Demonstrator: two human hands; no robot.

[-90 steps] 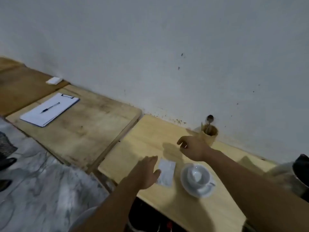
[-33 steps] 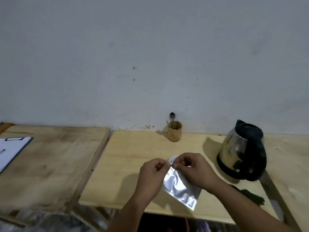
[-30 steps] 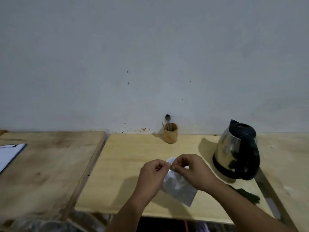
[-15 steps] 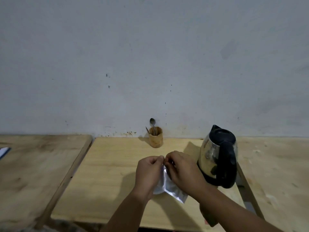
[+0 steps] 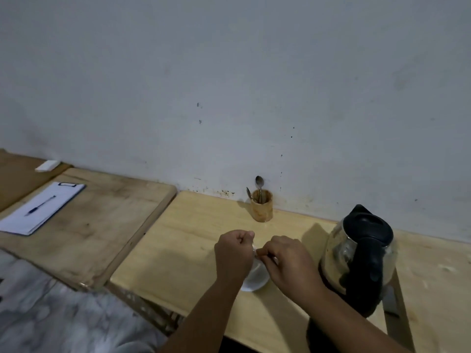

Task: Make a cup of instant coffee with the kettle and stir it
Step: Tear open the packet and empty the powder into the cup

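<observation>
Left hand [image 5: 233, 256] and right hand [image 5: 288, 266]: fists together, pinching something small, unclear what | round white saucer [image 5: 256, 282] beneath them, mid pale-wood surface [image 5: 193, 240] | glass-and-black kettle [image 5: 359, 256] near right edge

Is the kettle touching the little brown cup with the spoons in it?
Apart. The head view shows the kettle standing right of the wooden cup, with a bare stretch of table plainly between them.
</observation>
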